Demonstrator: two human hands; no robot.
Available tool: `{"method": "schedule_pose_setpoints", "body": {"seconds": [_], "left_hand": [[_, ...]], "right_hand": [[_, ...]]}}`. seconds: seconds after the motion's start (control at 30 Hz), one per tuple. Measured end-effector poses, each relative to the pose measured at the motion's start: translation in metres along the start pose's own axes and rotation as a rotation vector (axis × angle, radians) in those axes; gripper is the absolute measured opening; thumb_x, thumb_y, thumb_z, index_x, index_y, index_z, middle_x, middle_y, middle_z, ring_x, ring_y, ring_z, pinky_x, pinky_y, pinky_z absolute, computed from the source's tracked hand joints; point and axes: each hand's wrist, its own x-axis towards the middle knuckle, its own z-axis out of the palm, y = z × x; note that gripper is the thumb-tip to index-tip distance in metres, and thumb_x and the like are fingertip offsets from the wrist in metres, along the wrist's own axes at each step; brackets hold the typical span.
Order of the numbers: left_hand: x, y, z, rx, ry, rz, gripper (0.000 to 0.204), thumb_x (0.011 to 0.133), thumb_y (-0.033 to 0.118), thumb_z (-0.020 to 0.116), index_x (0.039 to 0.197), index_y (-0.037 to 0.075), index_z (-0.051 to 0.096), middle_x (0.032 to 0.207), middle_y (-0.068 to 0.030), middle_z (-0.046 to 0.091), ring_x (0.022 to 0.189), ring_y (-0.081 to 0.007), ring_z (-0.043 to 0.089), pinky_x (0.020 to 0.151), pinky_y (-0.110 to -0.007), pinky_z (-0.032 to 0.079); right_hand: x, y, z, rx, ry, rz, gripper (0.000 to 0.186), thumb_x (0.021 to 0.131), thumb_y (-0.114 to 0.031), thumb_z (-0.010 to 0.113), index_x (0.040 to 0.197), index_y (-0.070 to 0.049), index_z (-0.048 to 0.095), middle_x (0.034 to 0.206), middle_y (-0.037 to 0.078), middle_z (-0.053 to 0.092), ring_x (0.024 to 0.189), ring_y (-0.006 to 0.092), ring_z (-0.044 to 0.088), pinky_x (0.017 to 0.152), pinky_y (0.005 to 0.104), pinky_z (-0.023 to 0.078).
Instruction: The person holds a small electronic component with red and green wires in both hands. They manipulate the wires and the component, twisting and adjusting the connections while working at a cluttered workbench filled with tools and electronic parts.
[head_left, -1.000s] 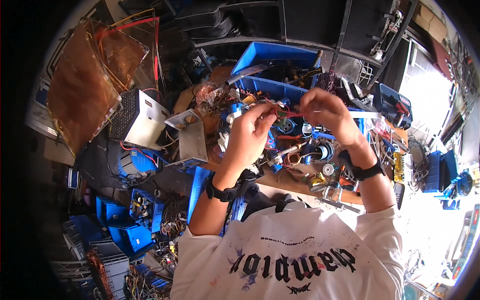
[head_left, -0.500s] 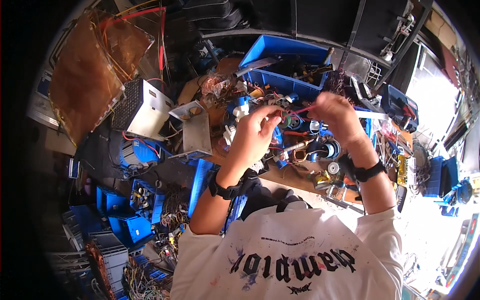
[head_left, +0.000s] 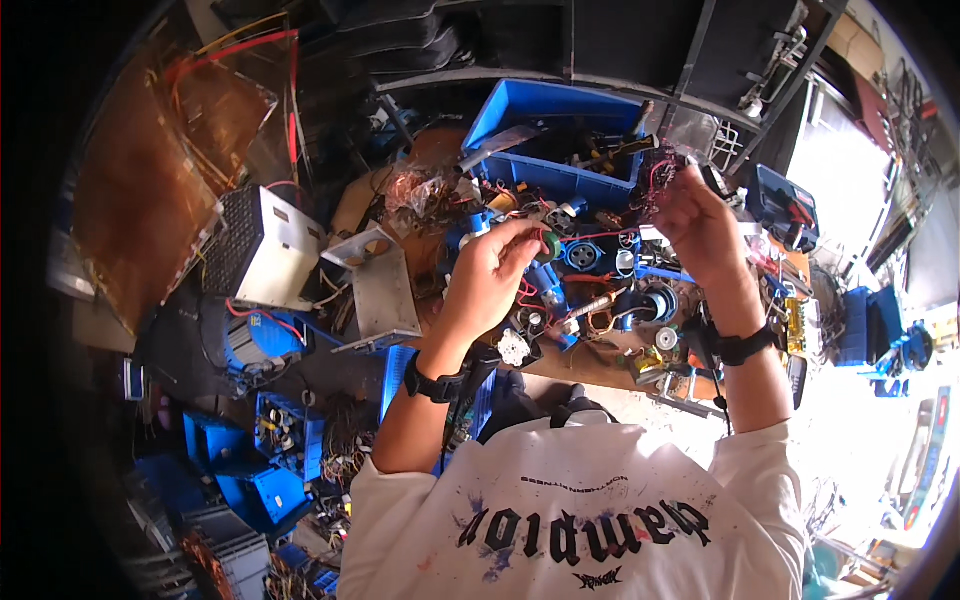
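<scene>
My left hand [head_left: 490, 275] is closed in a pinch on a small round green part [head_left: 550, 245], above the middle of the cluttered bench. From this part a thin red wire [head_left: 598, 237] stretches rightward, nearly straight. My right hand [head_left: 692, 225] is raised to the right with its fingers curled, and the wire leads toward it. Where the wire meets those fingers is not clear. Below my left hand lie a blue-bodied part [head_left: 547, 290] and a white round piece [head_left: 514, 347]. A dark blue round socket [head_left: 582, 256] sits between the hands.
A blue crate [head_left: 565, 180] of tools stands at the back of the bench. On the left are a white metal case [head_left: 285, 248] and an open metal bracket [head_left: 385, 295]. A tangle of purple-red wire [head_left: 660, 182] lies behind my right hand. Blue bins [head_left: 262, 490] stand lower left.
My right hand has moved right and slightly up, away from my left hand. The red wire now spans a longer gap. My left hand has shifted slightly left and down.
</scene>
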Motion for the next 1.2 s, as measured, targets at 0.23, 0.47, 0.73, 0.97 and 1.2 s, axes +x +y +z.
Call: {"method": "schedule_pose_setpoints", "body": {"seconds": [0.23, 0.47, 0.73, 0.97, 1.2], "left_hand": [[0.014, 0.016, -0.022, -0.196, -0.095, -0.078, 0.024, 0.097, 0.009, 0.056, 0.117, -0.003, 0.061, 0.098, -0.005, 0.068, 0.091, -0.0093, 0.062, 0.081, -0.023, 0.048], [0.028, 0.009, -0.05, -0.306, -0.205, -0.106, 0.021, 0.096, 0.006, 0.056, 0.114, -0.003, 0.062, 0.099, -0.0047, 0.068, 0.093, -0.0083, 0.062, 0.083, -0.022, 0.049], [0.034, 0.004, -0.064, -0.393, -0.311, -0.096, 0.02, 0.096, 0.005, 0.056, 0.113, -0.003, 0.063, 0.097, -0.005, 0.068, 0.092, -0.0092, 0.062, 0.083, -0.023, 0.049], [0.033, 0.002, -0.064, -0.4, -0.377, -0.101, 0.02, 0.096, 0.01, 0.059, 0.113, 0.003, 0.066, 0.089, 0.0005, 0.068, 0.064, 0.0003, 0.049, 0.053, -0.017, 0.039], [0.032, 0.003, -0.062, -0.268, -0.386, -0.017, 0.021, 0.095, 0.011, 0.06, 0.111, -0.001, 0.065, 0.087, -0.0036, 0.07, 0.063, -0.0046, 0.055, 0.057, -0.021, 0.045]], "right_hand": [[-0.01, 0.034, 0.05, -1.274, -0.05, -0.356, 0.019, 0.09, -0.011, 0.065, 0.107, -0.005, 0.062, 0.062, -0.005, 0.046, 0.057, 0.0011, 0.038, 0.05, 0.0211, 0.031], [-0.015, 0.055, 0.094, -1.592, -0.186, -0.358, 0.018, 0.081, -0.011, 0.074, 0.099, -0.008, 0.073, 0.08, 0.009, 0.069, 0.062, 0.0142, 0.065, 0.057, 0.0282, 0.051], [-0.016, 0.082, 0.113, -1.606, 0.011, -0.504, 0.009, 0.081, -0.005, 0.07, 0.089, -0.004, 0.071, 0.082, 0.007, 0.061, 0.065, 0.0205, 0.065, 0.058, 0.0304, 0.052], [-0.025, 0.092, 0.12, -1.467, 0.08, -0.48, 0.011, 0.082, -0.003, 0.068, 0.093, -0.002, 0.069, 0.083, 0.006, 0.06, 0.061, 0.0127, 0.06, 0.054, 0.0245, 0.047], [-0.023, 0.103, 0.125, -1.157, 0.234, -0.396, 0.016, 0.082, 0.001, 0.066, 0.097, -0.002, 0.068, 0.083, 0.007, 0.061, 0.065, 0.013, 0.063, 0.057, 0.0247, 0.048]]}}
